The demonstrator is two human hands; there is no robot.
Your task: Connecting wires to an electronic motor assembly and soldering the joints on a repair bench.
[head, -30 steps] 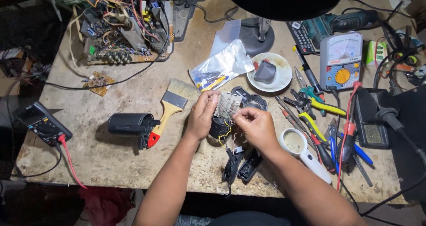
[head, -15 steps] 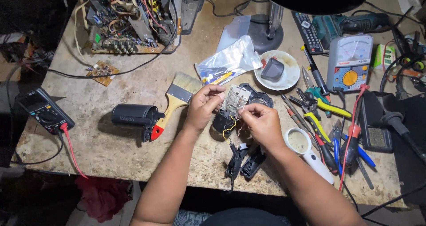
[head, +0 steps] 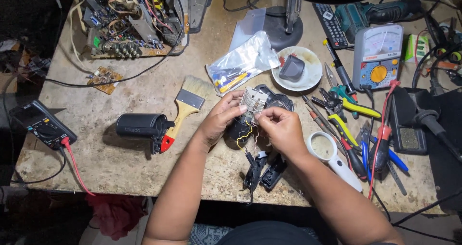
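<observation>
My left hand (head: 219, 121) grips a small opened device, a pale motor core (head: 253, 98) on a black body with yellow and red wires (head: 247, 132) hanging below it. My right hand (head: 280, 128) pinches at the core's lower right side, fingers closed on the wires or a small part. Both hands hover over the middle of the worn workbench (head: 120, 153). Two black handle shells (head: 263, 170) lie just below the hands, near the front edge.
A black cylinder housing (head: 139, 127) and a paintbrush (head: 185, 108) lie to the left. A white dish (head: 301, 71), plastic bag (head: 243, 62), analog meter (head: 378, 57), pliers and screwdrivers (head: 344, 115), magnifier (head: 325, 148) crowd the right. A digital multimeter (head: 41, 124) sits far left, circuit boards (head: 130, 23) at back.
The view has shifted slightly; the hands stay together on the device, my right fingers moving a little higher toward the pale core.
</observation>
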